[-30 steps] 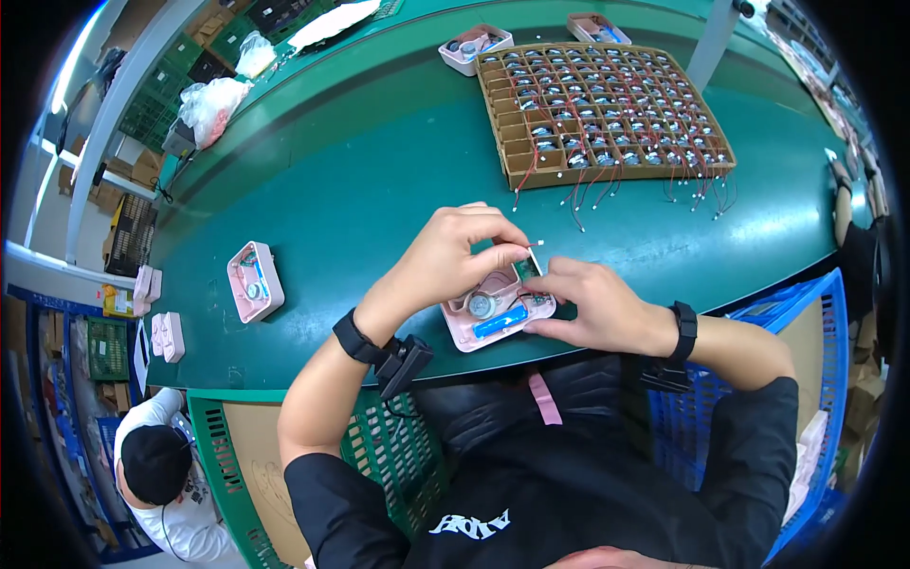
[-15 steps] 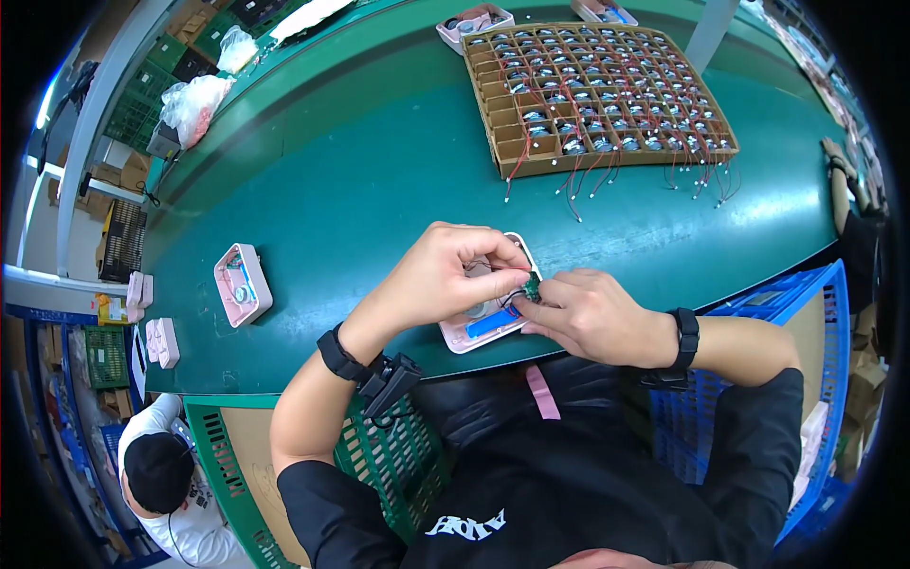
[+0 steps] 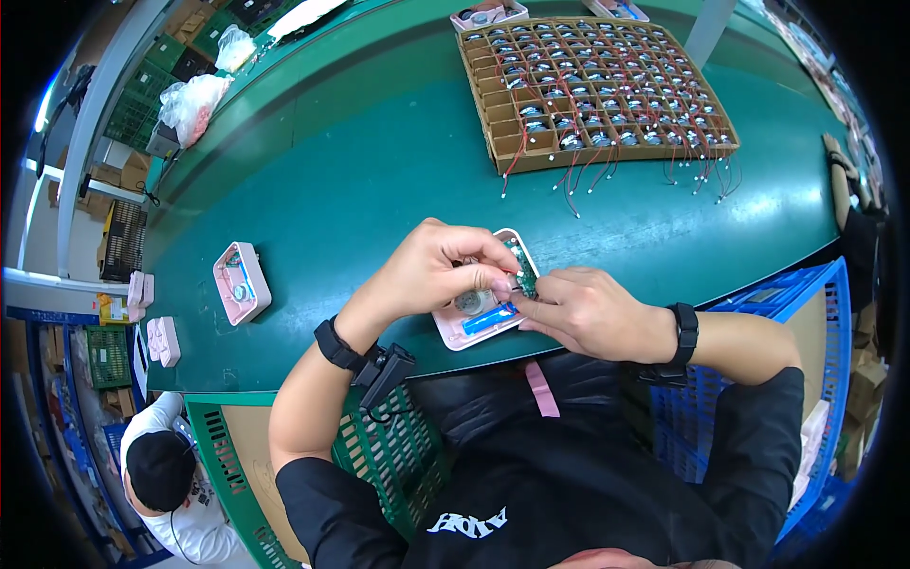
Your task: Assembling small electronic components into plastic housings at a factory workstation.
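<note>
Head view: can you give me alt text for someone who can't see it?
Both hands, left hand and right hand, work on an open pink case with a blue cell and green circuit board on a green table. A divided cardboard tray of wired parts sits beyond; another pink case lies left.

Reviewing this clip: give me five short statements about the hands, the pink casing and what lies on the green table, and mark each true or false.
1. Both hands meet over the open pink casing. True.
2. The left hand rests flat on the table, away from the casing. False: its fingertips press into the casing beside the right hand.
3. A blue part lies inside the casing. True.
4. The cardboard grid tray is empty. False: its cells hold small parts with red and black wires.
5. A second pink casing lies to the person's left on the table. True.
</note>
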